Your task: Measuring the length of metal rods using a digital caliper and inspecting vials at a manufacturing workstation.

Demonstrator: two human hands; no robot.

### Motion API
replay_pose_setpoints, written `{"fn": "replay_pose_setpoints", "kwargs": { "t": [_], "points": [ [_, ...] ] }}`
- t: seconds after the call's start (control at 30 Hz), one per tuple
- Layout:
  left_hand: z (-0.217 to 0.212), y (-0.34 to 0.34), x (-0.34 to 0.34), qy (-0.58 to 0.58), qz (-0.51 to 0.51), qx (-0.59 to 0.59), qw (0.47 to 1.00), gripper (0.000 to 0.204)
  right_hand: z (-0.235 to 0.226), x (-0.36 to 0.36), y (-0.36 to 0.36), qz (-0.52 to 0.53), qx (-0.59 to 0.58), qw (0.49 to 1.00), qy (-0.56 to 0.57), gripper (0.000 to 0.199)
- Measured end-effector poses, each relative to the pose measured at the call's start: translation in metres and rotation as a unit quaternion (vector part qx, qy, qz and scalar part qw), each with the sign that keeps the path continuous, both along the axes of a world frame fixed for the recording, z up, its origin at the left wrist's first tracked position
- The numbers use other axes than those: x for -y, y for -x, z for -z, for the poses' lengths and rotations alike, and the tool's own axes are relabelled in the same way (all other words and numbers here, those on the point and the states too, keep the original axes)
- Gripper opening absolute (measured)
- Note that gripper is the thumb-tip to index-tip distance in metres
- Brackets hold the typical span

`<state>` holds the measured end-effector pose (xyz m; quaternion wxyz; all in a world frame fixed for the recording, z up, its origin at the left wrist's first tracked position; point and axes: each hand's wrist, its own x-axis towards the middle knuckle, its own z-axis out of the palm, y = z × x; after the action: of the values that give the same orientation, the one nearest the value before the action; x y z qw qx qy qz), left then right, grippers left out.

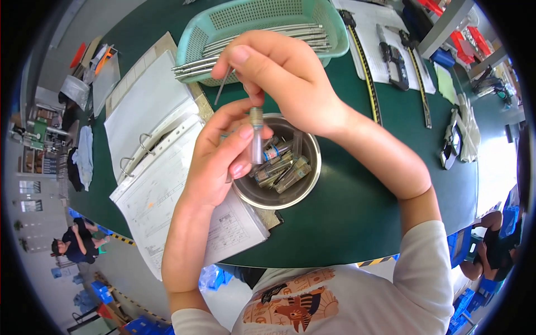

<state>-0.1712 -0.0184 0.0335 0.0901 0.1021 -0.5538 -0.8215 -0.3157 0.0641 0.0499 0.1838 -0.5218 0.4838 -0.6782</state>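
Upright between the thumb and fingers of my left hand (215,156) is a small clear tube (257,148), with a greyish-brown section at its top end. My right hand (285,72) is arched just above it, one fingertip close to the tube's top. Its thumb and forefinger pinch a thin metal pin (221,91) that points down and to the left. Below both hands stands a round steel bowl (317,167). Several clear tubes (294,175) with thin pieces inside lie in it, partly covered by my left hand.
A pale green basket (338,33) with long metal rods (190,68) stands behind my hands. An open ring binder (151,184) of papers lies at left. Calipers (395,64) and a yellow-marked measuring strip (365,72) rest at right on the green table (357,223). Other people sit farther off.
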Motion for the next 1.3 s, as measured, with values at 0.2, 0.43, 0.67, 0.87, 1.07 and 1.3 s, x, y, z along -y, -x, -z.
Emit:
{"fn": "replay_pose_setpoints", "kwargs": {
  "t": [0.2, 0.43, 0.67, 0.87, 1.07, 1.3],
  "points": [
    [0.01, 0.016, -0.002, -0.085, -0.003, -0.03, 0.996, 0.033, -0.01, -0.007, -0.011, -0.093, 0.273, 0.956, -0.053, 0.027],
    [0.02, 0.015, -0.014, 0.119, -0.023, -0.043, 0.992, 0.033, -0.009, -0.014, -0.009, -0.06, 0.331, 0.942, -0.012, 0.026],
    [0.018, 0.015, -0.009, 0.024, 0.039, 0.019, 0.999, 0.023, -0.008, -0.017, 0.004, -0.108, 0.341, 0.933, 0.038, 0.025],
    [0.026, 0.012, -0.009, -0.009, -0.014, -0.044, 0.999, 0.024, -0.021, -0.022, 0.012, 0.023, 0.035, 0.996, -0.074, 0.025],
    [0.025, 0.011, -0.005, -0.045, -0.043, -0.056, 0.996, 0.027, -0.01, -0.017, 0.008, 0.077, -0.095, 0.99, -0.074, 0.021],
    [0.022, 0.01, -0.006, -0.039, -0.05, -0.051, 0.997, 0.028, -0.007, -0.016, 0.009, 0.089, -0.042, 0.995, -0.005, 0.02]
  ]
}}
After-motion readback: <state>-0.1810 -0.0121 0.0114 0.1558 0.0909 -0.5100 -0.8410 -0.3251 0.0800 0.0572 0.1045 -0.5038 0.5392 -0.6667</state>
